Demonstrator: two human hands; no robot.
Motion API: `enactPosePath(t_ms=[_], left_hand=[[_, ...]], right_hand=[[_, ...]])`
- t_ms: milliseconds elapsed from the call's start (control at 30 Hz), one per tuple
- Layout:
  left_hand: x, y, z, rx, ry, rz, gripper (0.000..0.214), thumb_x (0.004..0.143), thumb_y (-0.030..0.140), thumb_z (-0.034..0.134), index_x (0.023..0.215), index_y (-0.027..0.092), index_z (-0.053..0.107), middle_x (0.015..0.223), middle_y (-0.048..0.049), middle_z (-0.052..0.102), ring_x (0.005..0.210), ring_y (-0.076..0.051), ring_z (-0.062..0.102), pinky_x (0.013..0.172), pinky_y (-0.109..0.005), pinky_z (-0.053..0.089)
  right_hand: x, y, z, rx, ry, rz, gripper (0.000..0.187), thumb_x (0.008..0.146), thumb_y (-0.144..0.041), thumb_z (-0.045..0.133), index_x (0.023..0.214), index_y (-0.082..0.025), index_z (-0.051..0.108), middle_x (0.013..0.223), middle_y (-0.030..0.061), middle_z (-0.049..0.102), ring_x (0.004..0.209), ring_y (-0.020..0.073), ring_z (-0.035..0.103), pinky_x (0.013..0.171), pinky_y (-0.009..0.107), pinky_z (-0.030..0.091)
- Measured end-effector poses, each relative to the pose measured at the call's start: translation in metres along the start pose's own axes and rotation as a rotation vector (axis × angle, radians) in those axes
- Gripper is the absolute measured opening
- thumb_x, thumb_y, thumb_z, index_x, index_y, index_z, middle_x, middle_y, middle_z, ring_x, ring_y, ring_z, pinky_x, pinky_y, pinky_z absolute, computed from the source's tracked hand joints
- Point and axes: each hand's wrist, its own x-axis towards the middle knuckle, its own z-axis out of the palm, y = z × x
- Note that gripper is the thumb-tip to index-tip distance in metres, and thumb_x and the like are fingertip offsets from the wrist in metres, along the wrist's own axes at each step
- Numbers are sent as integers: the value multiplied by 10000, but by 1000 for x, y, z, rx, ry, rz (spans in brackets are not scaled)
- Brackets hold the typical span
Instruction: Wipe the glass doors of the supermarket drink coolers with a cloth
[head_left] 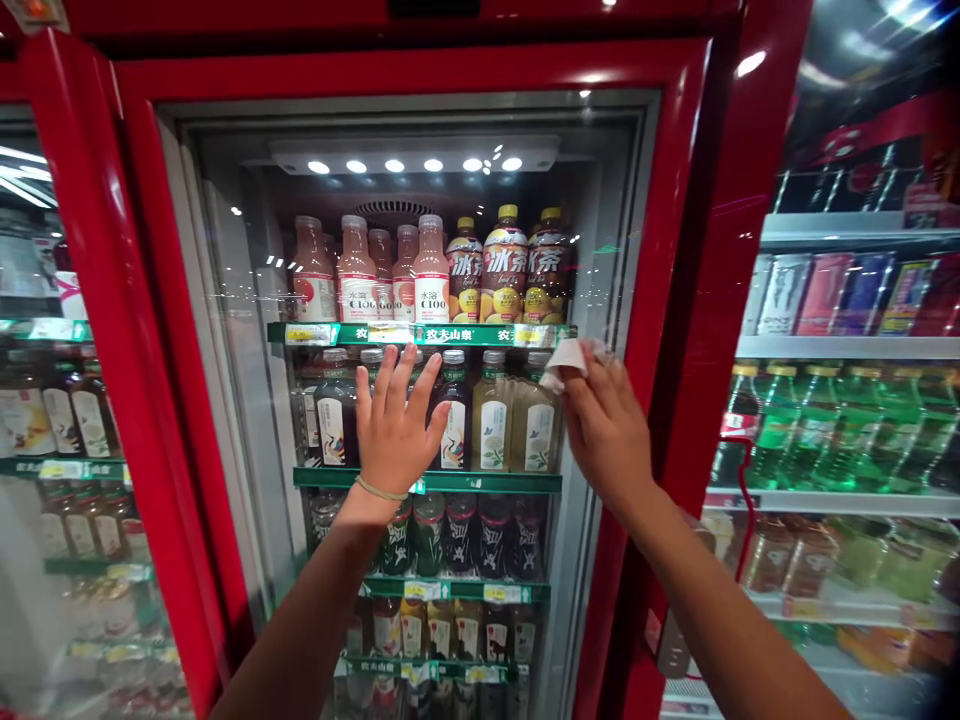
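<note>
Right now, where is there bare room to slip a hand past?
Outside the glass, there's room between the left hand and the right hand with its pale wipe. Behind the glass, a gap runs from the top-row bottles up to the light panel. The second-row bottles stand crowded.

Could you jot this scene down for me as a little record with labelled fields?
Left hand: fingers spread, palm toward the glass; actual contact is hard to tell
Left wrist: a thin band
Right hand: holds a white wipe at the glass, near its right edge
Door frame: red
Top shelf: pink bottles at left, yellow-capped bottles at right
Lights: lit, above the top shelf
Far right: green bottles in another cooler
</note>
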Motion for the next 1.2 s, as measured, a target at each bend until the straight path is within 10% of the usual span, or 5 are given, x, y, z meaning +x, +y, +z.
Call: enactPosePath(t_ms=[967,1200], left_hand=[[-2,-2,0,77,-5,51,557,1049,388,489,1580,237,420,1640,-141,433,1593,-299,269,1309,-561,146],[2,-10,-8,113,-25,111,556,1036,423,527,1556,237,461,1603,-129,492,1539,-300,383,1302,-532,177]], right_hand=[[0,-2,5,35,-2,-48,440,1029,-111,490,1452,-217,553,1620,97,468,1548,276,372,1264,523,389],[10,-35,19,42,-18,-52,432,1025,-102,478,1432,-217,568,1621,91,470,1562,275,345,1263,518,396]])
